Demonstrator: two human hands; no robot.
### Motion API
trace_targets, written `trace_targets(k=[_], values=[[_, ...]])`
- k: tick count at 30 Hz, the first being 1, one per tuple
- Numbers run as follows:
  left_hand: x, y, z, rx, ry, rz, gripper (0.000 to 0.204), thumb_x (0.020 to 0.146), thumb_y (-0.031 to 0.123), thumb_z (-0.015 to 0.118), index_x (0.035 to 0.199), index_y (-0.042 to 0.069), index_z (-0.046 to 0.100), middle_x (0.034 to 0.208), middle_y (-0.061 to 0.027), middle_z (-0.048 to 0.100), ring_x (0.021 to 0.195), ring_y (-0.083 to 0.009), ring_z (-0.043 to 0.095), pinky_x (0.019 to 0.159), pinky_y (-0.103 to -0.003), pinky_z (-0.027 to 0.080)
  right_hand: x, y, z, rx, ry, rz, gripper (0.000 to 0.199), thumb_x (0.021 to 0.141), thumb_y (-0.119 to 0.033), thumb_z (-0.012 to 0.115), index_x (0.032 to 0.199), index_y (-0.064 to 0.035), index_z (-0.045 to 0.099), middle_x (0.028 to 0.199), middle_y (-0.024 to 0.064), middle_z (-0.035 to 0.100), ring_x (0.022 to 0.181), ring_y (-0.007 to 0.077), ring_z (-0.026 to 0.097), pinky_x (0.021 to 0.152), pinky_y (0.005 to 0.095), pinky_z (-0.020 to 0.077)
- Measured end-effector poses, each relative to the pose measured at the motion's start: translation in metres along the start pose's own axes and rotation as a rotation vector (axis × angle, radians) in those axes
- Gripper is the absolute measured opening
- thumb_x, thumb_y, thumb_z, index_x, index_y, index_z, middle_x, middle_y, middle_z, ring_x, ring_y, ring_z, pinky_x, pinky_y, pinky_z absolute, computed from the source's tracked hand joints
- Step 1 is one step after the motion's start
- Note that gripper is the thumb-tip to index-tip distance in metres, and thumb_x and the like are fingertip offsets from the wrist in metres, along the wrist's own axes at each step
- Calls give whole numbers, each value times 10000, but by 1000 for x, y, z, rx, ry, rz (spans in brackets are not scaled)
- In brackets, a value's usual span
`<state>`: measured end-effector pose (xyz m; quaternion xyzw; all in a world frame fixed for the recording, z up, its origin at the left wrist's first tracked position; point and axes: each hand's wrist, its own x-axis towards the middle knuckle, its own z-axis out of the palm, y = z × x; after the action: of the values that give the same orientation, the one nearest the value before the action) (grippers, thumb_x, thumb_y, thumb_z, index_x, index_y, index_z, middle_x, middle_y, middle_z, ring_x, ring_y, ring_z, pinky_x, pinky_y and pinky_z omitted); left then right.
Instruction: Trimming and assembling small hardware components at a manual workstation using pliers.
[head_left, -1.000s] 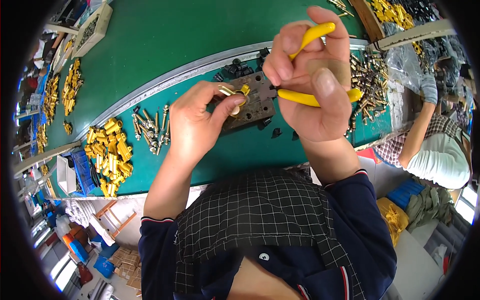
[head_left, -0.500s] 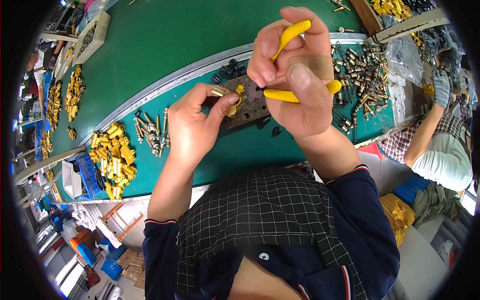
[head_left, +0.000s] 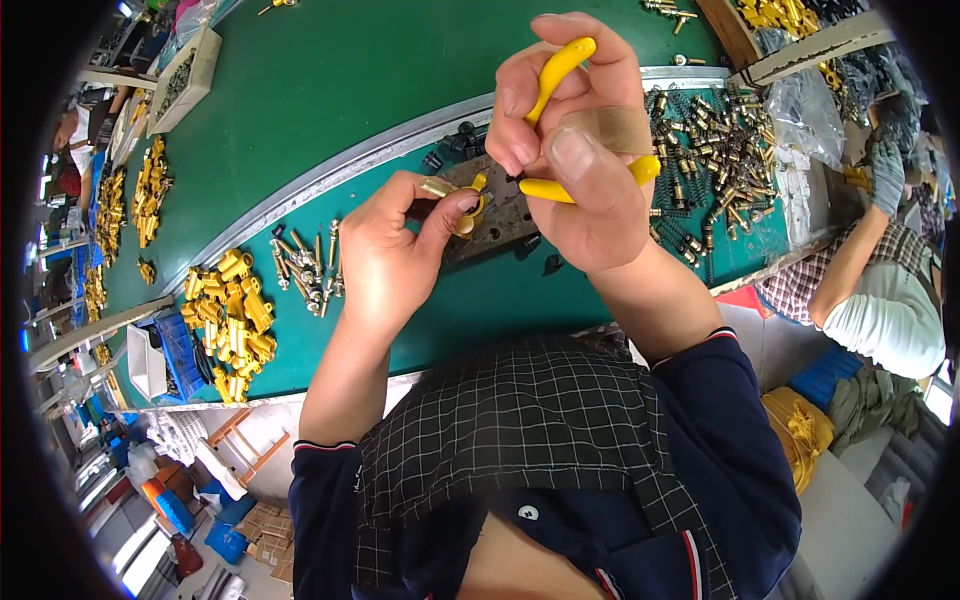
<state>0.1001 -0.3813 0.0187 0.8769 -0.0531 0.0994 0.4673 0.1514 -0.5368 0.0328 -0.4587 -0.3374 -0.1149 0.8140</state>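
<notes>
My right hand [head_left: 600,215] is wrapped around pliers with yellow handles [head_left: 562,72]. The handles stand spread apart, and the dark jaws point left toward my other hand. A bandage-like tan strip lies across the fingers. My left hand [head_left: 390,250] pinches a small yellow-and-brass fitting [head_left: 466,222] between thumb and fingers, over a worn metal block [head_left: 508,208]. The plier tip is close to the fitting; whether they touch I cannot tell. Fingers hide part of the fitting.
A pile of yellow metal bodies [head_left: 230,320] lies at left, beside several brass pins [head_left: 310,265]. Springs and brass cartridges [head_left: 715,165] spread at right. Black caps [head_left: 462,142] sit behind the block. A metal rail [head_left: 290,200] crosses the bench. A gloved co-worker [head_left: 885,180] is at right.
My right hand has shifted slightly left with the pliers, bringing their tip closer to the fitting. My left hand keeps its hold, nearly still.
</notes>
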Motion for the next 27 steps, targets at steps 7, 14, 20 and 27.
trace_targets(k=[7,14,20,27], values=[[-2,0,2,-2,10,9,205,787,155,758,766,4,622,662,-80,659,564,-134,635,509,-252,472,56,32,1,-189,-324,-651,369,841,41,534,1188,-40,438,825,-5,444,668,43,401,598,174,337],[-3,-4,6,-22,46,42,218,778,170,764,740,18,614,646,-78,648,528,-137,605,482,-258,450,38,-9,30,8,463,616,365,895,-136,599,1210,-56,434,752,-23,447,575,40,403,504,195,344],[-2,-7,7,-35,44,39,247,769,182,770,710,21,591,631,-77,635,507,-156,591,460,-269,434,48,-1,29,49,589,671,366,905,-211,617,1195,-64,449,705,-31,446,535,44,394,475,202,340],[-3,-11,9,2,70,66,261,757,204,776,707,33,585,620,-78,616,487,-205,573,449,-300,429,43,16,40,-164,590,435,320,903,-171,611,1156,-34,472,790,-5,463,687,55,434,614,204,365]])
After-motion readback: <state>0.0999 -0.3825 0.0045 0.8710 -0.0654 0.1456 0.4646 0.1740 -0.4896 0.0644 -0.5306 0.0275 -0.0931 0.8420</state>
